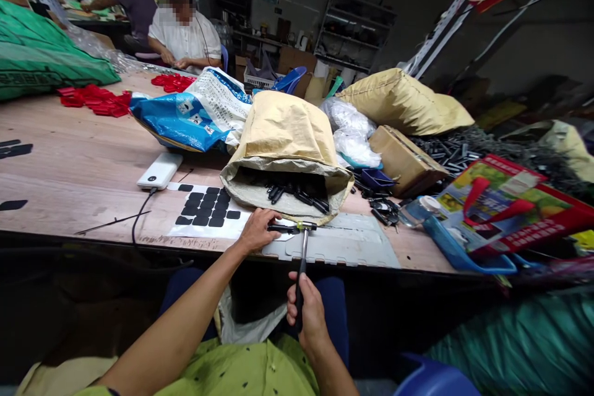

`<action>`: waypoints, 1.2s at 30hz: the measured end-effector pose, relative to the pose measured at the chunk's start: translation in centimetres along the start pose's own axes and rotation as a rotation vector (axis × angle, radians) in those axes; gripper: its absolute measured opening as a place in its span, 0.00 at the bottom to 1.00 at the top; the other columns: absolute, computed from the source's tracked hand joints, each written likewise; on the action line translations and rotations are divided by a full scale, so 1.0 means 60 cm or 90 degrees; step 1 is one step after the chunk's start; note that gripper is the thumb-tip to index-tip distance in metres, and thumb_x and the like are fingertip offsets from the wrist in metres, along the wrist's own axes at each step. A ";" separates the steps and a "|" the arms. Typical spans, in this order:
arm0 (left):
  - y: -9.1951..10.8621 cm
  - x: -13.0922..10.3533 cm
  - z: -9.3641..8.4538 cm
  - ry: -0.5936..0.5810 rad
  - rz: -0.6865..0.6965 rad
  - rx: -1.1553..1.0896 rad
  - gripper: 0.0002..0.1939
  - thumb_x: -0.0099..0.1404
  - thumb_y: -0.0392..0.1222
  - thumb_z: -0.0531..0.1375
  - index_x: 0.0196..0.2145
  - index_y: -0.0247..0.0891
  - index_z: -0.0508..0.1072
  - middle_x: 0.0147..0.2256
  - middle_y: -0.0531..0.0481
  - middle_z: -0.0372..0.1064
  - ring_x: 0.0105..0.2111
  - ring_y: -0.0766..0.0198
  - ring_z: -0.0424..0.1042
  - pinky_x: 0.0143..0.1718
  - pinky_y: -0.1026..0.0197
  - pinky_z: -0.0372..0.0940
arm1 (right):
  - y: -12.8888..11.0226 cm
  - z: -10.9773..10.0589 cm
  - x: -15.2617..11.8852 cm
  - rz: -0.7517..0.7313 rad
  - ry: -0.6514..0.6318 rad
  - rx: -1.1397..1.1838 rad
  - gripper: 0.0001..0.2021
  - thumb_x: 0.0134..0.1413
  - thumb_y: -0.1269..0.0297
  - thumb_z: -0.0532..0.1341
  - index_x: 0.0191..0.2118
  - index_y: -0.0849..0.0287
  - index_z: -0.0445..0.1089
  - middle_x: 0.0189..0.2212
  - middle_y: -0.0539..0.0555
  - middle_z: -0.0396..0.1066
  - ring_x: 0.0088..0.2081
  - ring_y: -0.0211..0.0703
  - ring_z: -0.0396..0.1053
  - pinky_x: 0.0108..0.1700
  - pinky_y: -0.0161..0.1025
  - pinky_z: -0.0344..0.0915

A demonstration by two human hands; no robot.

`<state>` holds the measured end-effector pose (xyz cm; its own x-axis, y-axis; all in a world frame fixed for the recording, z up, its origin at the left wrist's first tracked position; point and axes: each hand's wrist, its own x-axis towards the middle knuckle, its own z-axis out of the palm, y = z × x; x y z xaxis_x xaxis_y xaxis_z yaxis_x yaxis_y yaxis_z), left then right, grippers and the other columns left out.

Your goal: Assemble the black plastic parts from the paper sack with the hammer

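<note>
The fingers of my left hand (258, 230) are bent together at the left end of a slim black piece (281, 229), pinching it low against the grey sheet (357, 244) at the table's near edge; that end is partly covered by my fingertips, and the other runs up to the hammer head, so its full length is hidden and I cannot tell whether the two touch; my right hand (312, 306) is wrapped around the hammer (303, 260), thumb along the grip, and the bottom of the handle is lost inside my fist.

The piece looks dark and narrow, lying nearly level, too small for me to make out any detail; the hammer has a black grip, a bright metal shaft and a crosswise head, yellowish in the middle.

Just beyond, the tan sack (292, 127) gapes toward me; more black pieces (297, 195) lie in its mouth, while the depth behind them is too dark to read; left of my left hand, a white sheet (185, 232) bears rows of dark rounded patches (204, 207), with a white power bank (158, 173) near it; farther out, a blue-and-white bag (185, 120) lies crumpled, and a green sack (46, 52) is cut off by the left border; two people sit across the table, one white-shirted (183, 37), the other half hidden.
</note>
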<state>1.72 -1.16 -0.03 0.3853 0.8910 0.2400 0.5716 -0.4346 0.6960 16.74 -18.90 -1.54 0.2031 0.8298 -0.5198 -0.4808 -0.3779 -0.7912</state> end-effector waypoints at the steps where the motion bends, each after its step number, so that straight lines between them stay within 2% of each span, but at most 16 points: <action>1: -0.001 0.000 0.001 -0.004 0.003 0.006 0.16 0.55 0.37 0.67 0.43 0.41 0.77 0.38 0.50 0.73 0.42 0.55 0.65 0.46 0.55 0.61 | 0.002 0.000 0.000 0.001 -0.002 0.003 0.33 0.43 0.33 0.67 0.43 0.59 0.68 0.19 0.41 0.61 0.14 0.29 0.52 0.13 0.29 0.49; 8: -0.012 0.000 0.007 -0.009 0.023 0.024 0.11 0.59 0.41 0.66 0.41 0.41 0.80 0.38 0.49 0.73 0.41 0.56 0.64 0.45 0.55 0.60 | 0.006 0.004 -0.002 0.011 -0.014 0.022 0.32 0.44 0.34 0.67 0.42 0.59 0.68 0.18 0.41 0.60 0.15 0.29 0.52 0.14 0.29 0.50; 12: -0.012 0.004 0.005 -0.008 0.043 0.021 0.10 0.67 0.44 0.60 0.41 0.41 0.80 0.38 0.48 0.74 0.41 0.57 0.65 0.45 0.55 0.59 | 0.004 0.003 -0.003 0.013 -0.019 0.029 0.32 0.44 0.34 0.67 0.42 0.58 0.68 0.18 0.41 0.59 0.15 0.29 0.52 0.14 0.29 0.49; 15: 0.002 -0.004 0.000 0.016 0.055 0.020 0.14 0.71 0.47 0.55 0.39 0.41 0.79 0.38 0.48 0.74 0.40 0.57 0.66 0.46 0.54 0.59 | 0.004 0.001 -0.003 0.016 -0.021 0.029 0.32 0.44 0.33 0.67 0.41 0.58 0.68 0.18 0.41 0.59 0.15 0.29 0.51 0.14 0.29 0.48; 18: 0.029 -0.044 -0.006 0.026 0.053 -0.001 0.15 0.73 0.49 0.53 0.40 0.41 0.77 0.37 0.48 0.74 0.40 0.57 0.68 0.46 0.54 0.61 | 0.004 -0.002 -0.002 0.014 -0.024 0.024 0.32 0.43 0.32 0.67 0.40 0.58 0.68 0.17 0.40 0.58 0.15 0.28 0.50 0.14 0.28 0.48; 23: 0.062 -0.164 0.005 -0.080 0.034 -0.133 0.15 0.73 0.50 0.51 0.46 0.43 0.75 0.41 0.48 0.76 0.40 0.61 0.73 0.44 0.60 0.65 | 0.007 -0.004 -0.001 0.018 -0.032 0.031 0.32 0.45 0.32 0.66 0.41 0.58 0.68 0.17 0.40 0.58 0.15 0.28 0.50 0.14 0.28 0.48; 26: 0.052 -0.219 0.031 -0.145 -0.039 -0.109 0.16 0.73 0.51 0.51 0.46 0.45 0.75 0.40 0.49 0.77 0.39 0.60 0.74 0.43 0.60 0.66 | 0.008 -0.004 0.000 0.014 -0.037 0.031 0.31 0.47 0.33 0.65 0.41 0.58 0.68 0.18 0.40 0.58 0.15 0.28 0.50 0.14 0.28 0.48; 28: 0.032 -0.237 0.054 -0.186 -0.103 -0.056 0.15 0.72 0.51 0.52 0.45 0.45 0.75 0.41 0.49 0.77 0.40 0.58 0.75 0.43 0.59 0.66 | 0.008 -0.004 0.000 0.004 -0.036 0.031 0.30 0.47 0.33 0.65 0.41 0.58 0.68 0.18 0.40 0.58 0.15 0.28 0.49 0.14 0.27 0.49; 33: -0.024 -0.241 0.108 -0.293 -0.258 0.145 0.14 0.71 0.47 0.51 0.40 0.41 0.75 0.40 0.42 0.78 0.43 0.52 0.77 0.42 0.56 0.66 | 0.006 -0.005 -0.002 -0.003 -0.033 0.021 0.30 0.47 0.33 0.65 0.40 0.58 0.68 0.18 0.40 0.57 0.15 0.28 0.49 0.14 0.27 0.49; 36: -0.033 -0.236 0.116 -0.326 -0.307 0.217 0.12 0.69 0.44 0.53 0.41 0.40 0.75 0.42 0.39 0.78 0.45 0.50 0.77 0.42 0.55 0.66 | 0.005 -0.007 -0.002 -0.003 -0.035 0.017 0.30 0.47 0.33 0.65 0.40 0.58 0.68 0.18 0.40 0.57 0.15 0.28 0.49 0.14 0.27 0.49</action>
<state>0.18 -13.86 -9.52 0.2767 0.8565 -0.4357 0.9197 -0.1047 0.3783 16.93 -19.26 -1.84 0.1583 0.8532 -0.4970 -0.5026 -0.3636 -0.7844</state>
